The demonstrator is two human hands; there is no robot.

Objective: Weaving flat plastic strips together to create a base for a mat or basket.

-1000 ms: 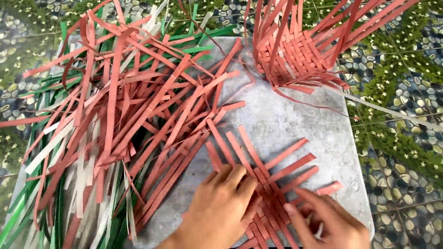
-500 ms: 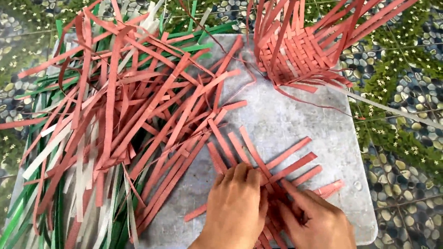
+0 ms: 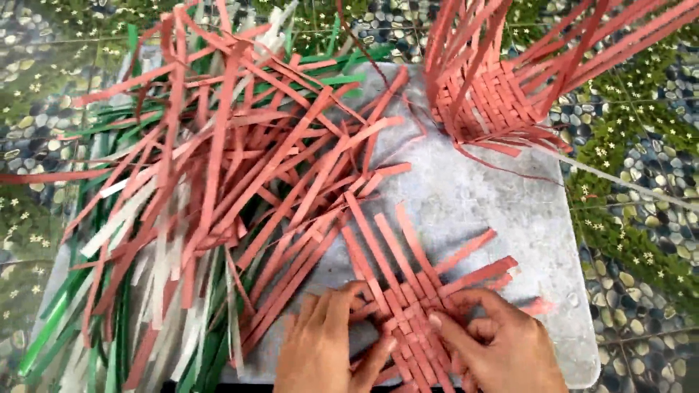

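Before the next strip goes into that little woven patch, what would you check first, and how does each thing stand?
1. Both hands on the work: ok. The left hand and right hand press on the woven patch.
2. Patch lying flat on the grey board: ok, as far as shows.
3. Weave tight, no gaps: cannot tell; the fingers cover part of it.
4. Spare strips within reach: ok. The loose pile of red, green and white strips lies just beside the left hand.
5. Half-made basket out of the way: ok; it sits at the board's far corner.
6. Free ends untangled: not ok on the left, where they run under the pile.
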